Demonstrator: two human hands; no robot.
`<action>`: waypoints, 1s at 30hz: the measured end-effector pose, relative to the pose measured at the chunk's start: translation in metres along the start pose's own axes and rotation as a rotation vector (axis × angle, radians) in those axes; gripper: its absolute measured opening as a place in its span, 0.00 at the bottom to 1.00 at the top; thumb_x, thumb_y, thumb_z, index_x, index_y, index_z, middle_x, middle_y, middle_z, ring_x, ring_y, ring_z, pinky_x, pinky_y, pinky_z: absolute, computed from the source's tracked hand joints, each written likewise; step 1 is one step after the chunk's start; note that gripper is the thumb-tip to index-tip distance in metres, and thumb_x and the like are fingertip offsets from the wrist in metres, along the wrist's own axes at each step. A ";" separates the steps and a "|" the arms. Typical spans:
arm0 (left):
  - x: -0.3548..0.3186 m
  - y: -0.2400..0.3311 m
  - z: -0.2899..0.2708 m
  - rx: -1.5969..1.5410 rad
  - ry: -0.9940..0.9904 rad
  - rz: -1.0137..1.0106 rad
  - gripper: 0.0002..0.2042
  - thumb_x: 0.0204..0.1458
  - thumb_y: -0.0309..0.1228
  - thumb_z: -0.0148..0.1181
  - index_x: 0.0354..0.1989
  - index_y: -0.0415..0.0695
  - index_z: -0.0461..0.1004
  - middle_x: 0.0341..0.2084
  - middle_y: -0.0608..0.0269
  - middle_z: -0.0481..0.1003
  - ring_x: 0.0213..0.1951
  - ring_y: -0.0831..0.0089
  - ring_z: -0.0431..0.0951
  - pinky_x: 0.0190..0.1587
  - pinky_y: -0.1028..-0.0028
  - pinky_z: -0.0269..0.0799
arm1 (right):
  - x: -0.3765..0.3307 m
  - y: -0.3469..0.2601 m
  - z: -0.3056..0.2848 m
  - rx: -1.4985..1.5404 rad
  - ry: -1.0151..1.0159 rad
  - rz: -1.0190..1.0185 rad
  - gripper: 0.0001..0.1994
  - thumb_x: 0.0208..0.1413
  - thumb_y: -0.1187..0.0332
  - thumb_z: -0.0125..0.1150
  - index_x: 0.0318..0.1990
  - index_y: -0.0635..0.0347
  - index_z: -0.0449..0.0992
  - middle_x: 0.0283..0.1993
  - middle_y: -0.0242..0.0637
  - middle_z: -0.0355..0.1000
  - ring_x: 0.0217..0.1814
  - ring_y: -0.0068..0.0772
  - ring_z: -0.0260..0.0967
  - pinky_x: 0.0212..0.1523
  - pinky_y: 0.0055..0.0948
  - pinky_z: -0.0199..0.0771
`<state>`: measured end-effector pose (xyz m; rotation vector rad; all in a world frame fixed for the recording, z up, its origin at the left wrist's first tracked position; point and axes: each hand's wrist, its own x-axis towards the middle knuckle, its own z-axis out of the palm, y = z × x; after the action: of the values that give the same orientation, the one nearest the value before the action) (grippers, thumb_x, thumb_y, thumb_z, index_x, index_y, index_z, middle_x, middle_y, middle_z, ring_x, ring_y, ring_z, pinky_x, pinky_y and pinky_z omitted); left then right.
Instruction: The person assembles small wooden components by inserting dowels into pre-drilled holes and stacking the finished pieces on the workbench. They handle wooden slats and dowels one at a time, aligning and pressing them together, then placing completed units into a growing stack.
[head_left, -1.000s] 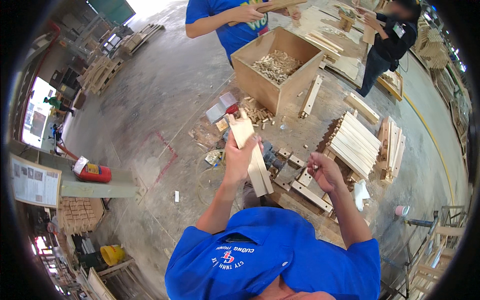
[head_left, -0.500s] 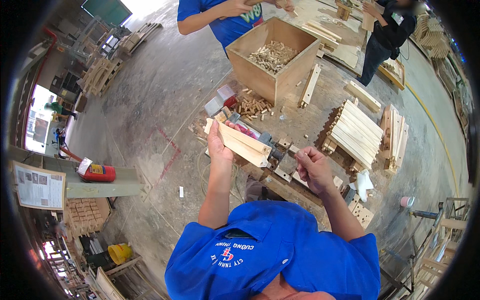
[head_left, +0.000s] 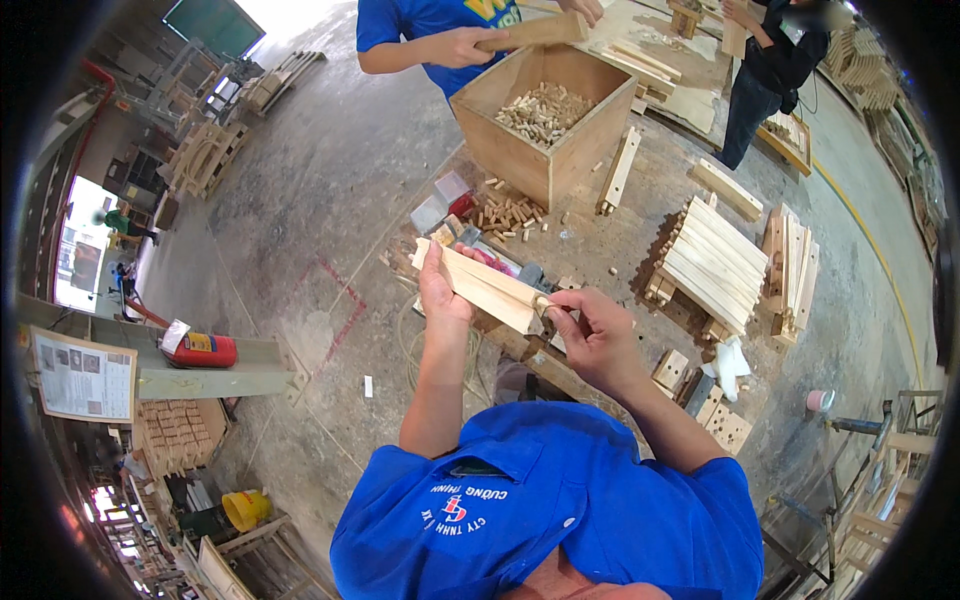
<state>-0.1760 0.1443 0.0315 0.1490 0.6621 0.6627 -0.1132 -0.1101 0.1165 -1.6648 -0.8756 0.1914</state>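
Note:
My left hand [head_left: 441,287] is wrapped round pale wooden bars [head_left: 487,288], which look like two lying side by side, and keeps them slanted above the workbench. At their right end my right hand [head_left: 600,335] pinches a small wooden dowel [head_left: 542,303] between thumb and fingers. The dowel touches or almost touches the end face; whether it sits in a hole cannot be made out. Beneath the bars, a metal clamp or jig [head_left: 531,275] is partly hidden. Loose dowels [head_left: 507,214] lie in a heap just beyond, beside a clear and red plastic box [head_left: 452,190].
A large plywood box [head_left: 500,150] of dowels stands at the far side. To the right are stacked wooden bars [head_left: 712,268], drilled blocks [head_left: 727,428] and a white cloth [head_left: 728,368]. Across the bench a co-worker in blue [head_left: 440,45] holds a wooden piece [head_left: 540,32].
My right hand has moved left to the bars' end with the dowel. My left hand keeps its hold. The co-worker's wooden piece has come lower, over the plywood box's far edge.

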 end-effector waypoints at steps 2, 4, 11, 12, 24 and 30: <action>0.000 -0.001 0.000 0.004 -0.019 0.013 0.19 0.64 0.42 0.67 0.42 0.36 0.72 0.31 0.56 0.76 0.34 0.61 0.80 0.44 0.58 0.84 | 0.003 0.003 0.002 -0.109 0.031 -0.135 0.06 0.63 0.74 0.69 0.46 0.61 0.81 0.33 0.37 0.77 0.28 0.30 0.72 0.28 0.28 0.71; 0.000 -0.001 -0.001 0.031 -0.037 0.046 0.19 0.64 0.43 0.67 0.41 0.36 0.72 0.31 0.56 0.76 0.34 0.61 0.80 0.43 0.58 0.84 | 0.006 0.004 0.003 -0.174 0.047 -0.235 0.06 0.61 0.74 0.69 0.44 0.60 0.81 0.35 0.45 0.78 0.31 0.44 0.78 0.30 0.36 0.78; -0.003 0.001 0.001 0.024 -0.005 0.103 0.19 0.62 0.43 0.70 0.41 0.38 0.72 0.31 0.58 0.76 0.33 0.65 0.79 0.42 0.60 0.83 | 0.004 0.013 0.005 -0.336 0.033 -0.292 0.05 0.62 0.75 0.67 0.43 0.61 0.79 0.35 0.45 0.78 0.32 0.48 0.78 0.31 0.40 0.78; -0.004 -0.001 0.004 0.034 0.000 0.127 0.19 0.62 0.44 0.70 0.41 0.39 0.72 0.30 0.59 0.75 0.33 0.65 0.79 0.42 0.61 0.83 | 0.004 0.017 0.006 -0.337 0.034 -0.282 0.05 0.62 0.75 0.67 0.44 0.61 0.79 0.36 0.44 0.77 0.32 0.48 0.78 0.31 0.40 0.78; 0.002 -0.002 -0.001 0.059 0.002 0.251 0.19 0.62 0.44 0.69 0.42 0.40 0.72 0.31 0.59 0.76 0.35 0.63 0.80 0.45 0.59 0.82 | 0.005 0.032 0.025 -0.133 0.108 -0.052 0.03 0.65 0.73 0.66 0.42 0.61 0.79 0.30 0.45 0.75 0.28 0.43 0.74 0.30 0.36 0.74; -0.002 -0.002 0.006 0.067 -0.010 0.281 0.19 0.62 0.44 0.70 0.42 0.41 0.71 0.31 0.60 0.75 0.35 0.65 0.79 0.44 0.60 0.82 | 0.006 0.033 0.027 -0.081 0.087 0.046 0.03 0.66 0.72 0.65 0.42 0.61 0.79 0.26 0.42 0.74 0.25 0.34 0.71 0.29 0.33 0.71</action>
<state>-0.1721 0.1422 0.0366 0.3115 0.6605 0.9094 -0.1096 -0.0869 0.0806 -1.7561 -0.7888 0.1151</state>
